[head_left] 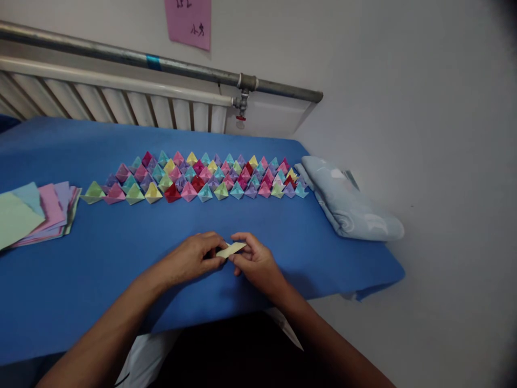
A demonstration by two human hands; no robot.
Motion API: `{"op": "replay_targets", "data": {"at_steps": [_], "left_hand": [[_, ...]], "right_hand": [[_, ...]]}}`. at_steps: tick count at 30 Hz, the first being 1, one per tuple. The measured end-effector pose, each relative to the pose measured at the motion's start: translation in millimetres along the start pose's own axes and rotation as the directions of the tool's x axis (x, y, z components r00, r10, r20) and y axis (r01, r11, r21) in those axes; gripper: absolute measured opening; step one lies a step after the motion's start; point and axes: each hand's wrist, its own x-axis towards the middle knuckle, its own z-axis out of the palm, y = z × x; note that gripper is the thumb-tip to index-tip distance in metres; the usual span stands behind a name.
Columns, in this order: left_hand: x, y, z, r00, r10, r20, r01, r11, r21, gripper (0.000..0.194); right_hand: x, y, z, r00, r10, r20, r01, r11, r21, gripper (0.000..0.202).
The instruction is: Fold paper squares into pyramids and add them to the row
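A small piece of folded pale yellow paper (231,250) is held between my two hands, just above the blue table cover. My left hand (202,252) pinches its left end between thumb and fingers. On the other end, the thumb and fingers of my right hand (255,262) are closed too. Beyond my hands stand rows of small folded paper boats (188,191) in pink, blue, green, yellow, purple and red. To the far left lies a loose stack of coloured paper sheets (50,207).
A folded light blue blanket (349,202) lies at the table's right end, touching the wall. Behind the blue-covered table (121,242) are a white radiator (133,105), a metal pipe (194,67) and a red-handled valve (241,117). A pink note (189,24) hangs on the wall.
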Motion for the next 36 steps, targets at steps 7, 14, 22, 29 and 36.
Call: {"op": "replay_targets", "data": {"at_steps": [7, 14, 22, 29, 36], "left_hand": [[0, 1, -0.3, 1.0, 0.005, -0.006, -0.005, 1.0, 0.001, 0.019], [0, 7, 0.9, 1.0, 0.001, -0.007, 0.0, 0.997, 0.082, 0.018], [1, 14, 2.6, 0.999, -0.033, 0.014, 0.03, 0.98, 0.197, 0.012], [-2, 29, 25.7, 0.979, -0.073, -0.193, 0.164, 0.842, 0.514, 0.017], [5, 43, 43.4, 0.887, -0.068, -0.457, 0.329, 0.787, 0.522, 0.017]], "right_hand": [[-1, -3, 0, 1.0, 0.011, -0.007, -0.011, 1.0, 0.0, 0.032], [-1, -3, 2, 0.999, 0.024, -0.031, -0.025, 0.999, -0.022, 0.03], [0, 1, 2, 0.999, 0.0, -0.048, -0.003, 0.998, -0.066, 0.032], [-2, 7, 1, 0.975, -0.192, -0.109, 0.137, 0.912, -0.386, 0.042], [-1, -1, 1, 0.929, -0.348, -0.124, 0.252, 0.843, -0.476, 0.043]]}}
